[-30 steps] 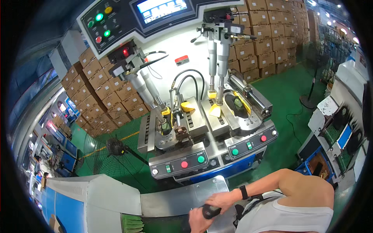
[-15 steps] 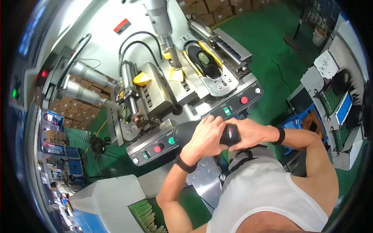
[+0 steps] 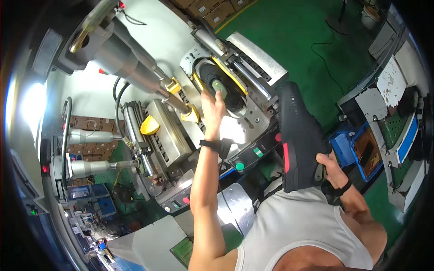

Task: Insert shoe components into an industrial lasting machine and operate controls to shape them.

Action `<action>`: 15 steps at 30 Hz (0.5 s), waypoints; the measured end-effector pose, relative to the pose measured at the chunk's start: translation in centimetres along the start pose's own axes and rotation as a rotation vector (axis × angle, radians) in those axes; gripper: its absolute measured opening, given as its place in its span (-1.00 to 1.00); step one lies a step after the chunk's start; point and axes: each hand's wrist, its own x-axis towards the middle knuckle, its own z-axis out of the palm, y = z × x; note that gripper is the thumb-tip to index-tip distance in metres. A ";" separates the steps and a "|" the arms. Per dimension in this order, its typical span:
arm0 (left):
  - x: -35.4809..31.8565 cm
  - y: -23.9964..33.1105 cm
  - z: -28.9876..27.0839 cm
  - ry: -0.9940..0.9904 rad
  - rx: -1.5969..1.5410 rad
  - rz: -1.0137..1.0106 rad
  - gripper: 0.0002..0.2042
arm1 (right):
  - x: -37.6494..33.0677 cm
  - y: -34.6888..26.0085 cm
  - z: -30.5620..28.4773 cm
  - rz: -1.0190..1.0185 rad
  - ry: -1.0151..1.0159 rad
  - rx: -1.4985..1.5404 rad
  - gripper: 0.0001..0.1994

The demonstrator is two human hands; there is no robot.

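My right hand (image 3: 332, 169) is closed on a black shoe (image 3: 298, 135) with a red patch along its side, its thumb pressed near the ankle opening. The shoe hangs with its toe end pointing away from me. My left hand (image 3: 213, 113) reaches over the machine (image 3: 239, 135) to a second black shoe (image 3: 235, 101) lying in a metal cradle with yellow pads. A green-topped piece (image 3: 219, 86) sits in that shoe's opening. My left thumb stands apart from the fingers beside this piece; I cannot tell whether they touch it.
Metal press cylinders (image 3: 135, 67) with yellow pads (image 3: 150, 125) stand left of my left hand. A green button (image 3: 240, 166) sits on the front panel. To the right are a blue bin (image 3: 346, 149) and a white rack (image 3: 393, 86). Cartons (image 3: 212, 11) are stacked behind.
Both hands held the dark shoe before the machine. My left hand has let go and moved forward to the cradle; my right has brought the shoe to the right. The view has shifted.
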 end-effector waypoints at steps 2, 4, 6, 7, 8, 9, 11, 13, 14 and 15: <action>3.8 -2.6 3.2 0.076 0.096 -0.214 -0.29 | -0.9 -0.3 -0.1 0.051 0.114 -0.027 -0.03; 5.2 -4.2 6.3 0.115 0.045 -0.231 -0.22 | -1.7 -0.8 -0.1 -0.004 0.171 0.007 -0.01; 5.6 -4.9 8.5 0.033 0.087 -0.351 -0.14 | -2.4 -1.2 0.1 -0.063 0.160 -0.003 0.01; 5.7 -5.3 8.7 0.051 0.087 -0.324 -0.11 | -2.5 -1.3 0.2 -0.042 0.184 -0.033 0.02; 5.8 -5.4 8.7 0.013 0.091 -0.327 -0.09 | -2.6 -1.4 0.4 -0.075 0.190 -0.064 0.02; 6.1 -5.6 8.5 0.001 0.115 -0.292 -0.08 | -2.5 -1.5 0.5 -0.049 0.194 -0.060 0.02; 6.5 -5.7 7.7 -0.096 0.115 -0.288 -0.08 | -2.1 -1.7 0.9 -0.065 0.163 -0.084 0.01; 7.2 -5.7 7.0 -0.117 0.111 -0.290 -0.08 | -1.5 -1.6 1.2 -0.034 0.159 -0.093 -0.01; 7.5 -5.6 6.7 -0.113 0.137 -0.282 -0.08 | -1.2 -1.6 1.4 -0.040 0.151 -0.099 -0.02; 7.8 -5.4 6.4 -0.159 0.168 -0.294 -0.09 | -1.0 -1.5 1.6 -0.078 0.141 -0.101 -0.06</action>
